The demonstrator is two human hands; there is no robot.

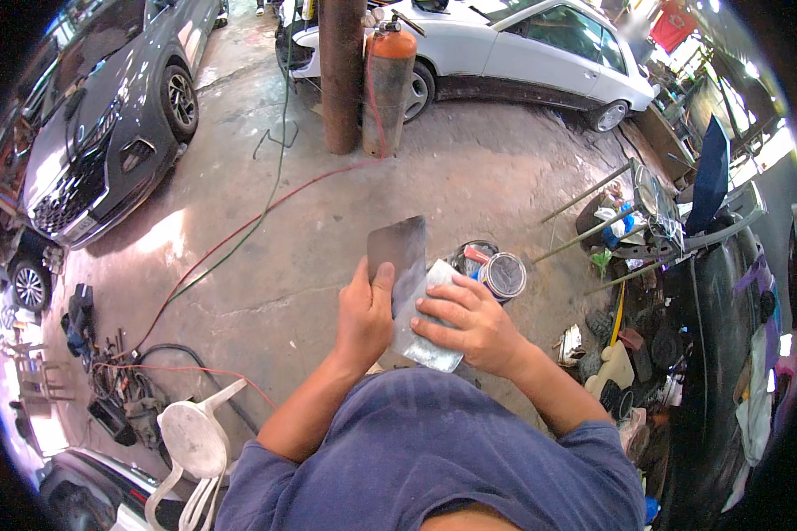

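Metal spreader [398, 257] in both hands

Daylight fills the scene, strongest far right of the hands, where the open side burns out white. A sunlit patch glares on the concrete floor [164, 234] left of the hands, and highlights streak the grey car [106, 115] beyond it. The hands sit in soft, even shade, sharply in focus. Fisheye bending curves everything toward the black rim, where detail smears.
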